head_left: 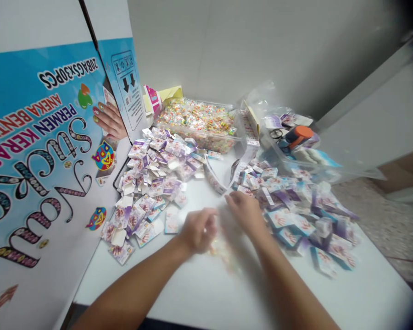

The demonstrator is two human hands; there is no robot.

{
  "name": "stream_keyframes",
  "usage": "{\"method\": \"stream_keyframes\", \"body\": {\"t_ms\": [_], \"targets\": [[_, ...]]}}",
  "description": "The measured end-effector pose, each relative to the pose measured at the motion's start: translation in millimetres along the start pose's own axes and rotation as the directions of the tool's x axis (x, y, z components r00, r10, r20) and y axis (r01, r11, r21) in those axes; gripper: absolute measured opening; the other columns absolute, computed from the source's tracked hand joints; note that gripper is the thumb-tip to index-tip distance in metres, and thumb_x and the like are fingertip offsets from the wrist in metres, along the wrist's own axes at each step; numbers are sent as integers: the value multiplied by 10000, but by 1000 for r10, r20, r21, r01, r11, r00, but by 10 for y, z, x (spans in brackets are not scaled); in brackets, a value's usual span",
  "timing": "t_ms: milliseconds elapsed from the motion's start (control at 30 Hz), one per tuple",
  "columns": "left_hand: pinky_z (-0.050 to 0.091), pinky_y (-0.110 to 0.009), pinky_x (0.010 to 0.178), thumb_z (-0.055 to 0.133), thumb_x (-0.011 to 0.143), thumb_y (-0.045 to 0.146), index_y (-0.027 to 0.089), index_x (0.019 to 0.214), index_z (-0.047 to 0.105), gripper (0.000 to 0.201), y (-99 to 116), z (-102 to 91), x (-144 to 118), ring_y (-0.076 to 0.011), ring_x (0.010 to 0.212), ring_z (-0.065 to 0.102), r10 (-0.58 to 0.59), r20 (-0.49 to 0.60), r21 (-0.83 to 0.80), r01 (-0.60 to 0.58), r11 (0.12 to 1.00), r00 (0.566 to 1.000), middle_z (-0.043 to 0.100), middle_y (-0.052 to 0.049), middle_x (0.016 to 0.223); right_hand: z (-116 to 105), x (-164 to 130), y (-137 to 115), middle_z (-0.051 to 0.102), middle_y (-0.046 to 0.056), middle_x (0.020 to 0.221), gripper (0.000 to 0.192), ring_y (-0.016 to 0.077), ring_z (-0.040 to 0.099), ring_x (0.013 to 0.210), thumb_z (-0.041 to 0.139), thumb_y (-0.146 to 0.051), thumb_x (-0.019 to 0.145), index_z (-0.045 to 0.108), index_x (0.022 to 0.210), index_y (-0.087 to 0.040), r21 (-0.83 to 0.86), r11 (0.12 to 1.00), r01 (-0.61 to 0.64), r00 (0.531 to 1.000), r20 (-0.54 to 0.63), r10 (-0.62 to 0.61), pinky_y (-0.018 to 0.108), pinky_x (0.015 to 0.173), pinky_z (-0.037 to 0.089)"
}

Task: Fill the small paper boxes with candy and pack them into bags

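Observation:
My left hand [197,231] and my right hand [245,211] hover close together over the middle of the white table [199,293], both motion-blurred. Small colourful candies [223,252] lie loose on the table just below and between them. Whether either hand grips anything is lost in the blur. To my left lies a heap of small white-and-purple folded boxes [154,183]. A second heap of flat purple and blue box blanks [303,215] spreads right of my right hand, which touches its near edge.
A big blue printed carton [37,160] stands along the left side. A clear tub of colourful candies [199,121] sits at the back. A clear plastic bag [296,137] holding an orange-capped item and scissors lies back right. The table's right edge drops to a speckled floor [392,220].

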State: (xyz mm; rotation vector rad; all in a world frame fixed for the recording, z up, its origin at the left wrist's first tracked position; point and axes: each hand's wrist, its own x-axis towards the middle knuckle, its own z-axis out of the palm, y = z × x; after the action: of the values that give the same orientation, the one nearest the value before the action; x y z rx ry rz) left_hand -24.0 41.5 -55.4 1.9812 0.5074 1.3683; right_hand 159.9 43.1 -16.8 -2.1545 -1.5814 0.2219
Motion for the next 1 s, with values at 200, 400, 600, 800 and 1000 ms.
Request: {"method": "stream_keyframes", "body": {"t_ms": [200, 400, 600, 800, 1000], "targets": [[429, -258, 539, 330, 990, 459, 165, 1114, 546, 385, -11, 2, -4, -141, 536, 539, -3, 18, 2, 3, 1000, 1000, 578, -14, 660, 165, 201, -98, 719, 147, 739, 351, 239, 634, 678, 532, -422, 909, 712, 908, -121, -109, 993, -50, 993, -110, 38, 300, 627, 351], [447, -284, 562, 317, 986, 466, 168, 1118, 538, 394, 11, 2, -3, -161, 553, 570, -38, 30, 11, 38, 999, 999, 616, -27, 665, 208, 187, -86, 701, 116, 679, 328, 189, 561, 570, 490, -340, 921, 679, 721, -162, -121, 992, 26, 985, -164, -46, 293, 582, 298], [455, -273, 564, 360, 975, 430, 173, 1115, 540, 344, 39, -24, 17, -151, 564, 582, -76, 31, 8, 76, 997, 997, 622, -18, 681, 202, -36, 35, 705, 98, 694, 360, 188, 576, 578, 466, -388, 940, 693, 770, -167, -101, 988, 118, 972, -191, -136, 288, 585, 335], [513, -290, 660, 479, 935, 279, 194, 1118, 526, 207, 2, 57, 57, -163, 725, 619, -275, -108, 216, 292, 931, 955, 642, -53, 882, 68, -233, 98, 630, 26, 624, 262, 144, 555, 546, 525, -359, 932, 651, 779, -189, 1, 928, 372, 807, -494, -323, 270, 583, 412], [420, -527, 1072, 598, 830, 192, 203, 1402, 342, 626, -49, 129, 109, -318, 1332, 422, -106, -186, 335, 164, 928, 977, 414, -190, 1388, 13, -353, -45, 707, 65, 785, 129, 208, 689, 714, 547, -290, 912, 614, 835, -210, 182, 857, 481, 672, -705, -227, 359, 682, 542]]}}
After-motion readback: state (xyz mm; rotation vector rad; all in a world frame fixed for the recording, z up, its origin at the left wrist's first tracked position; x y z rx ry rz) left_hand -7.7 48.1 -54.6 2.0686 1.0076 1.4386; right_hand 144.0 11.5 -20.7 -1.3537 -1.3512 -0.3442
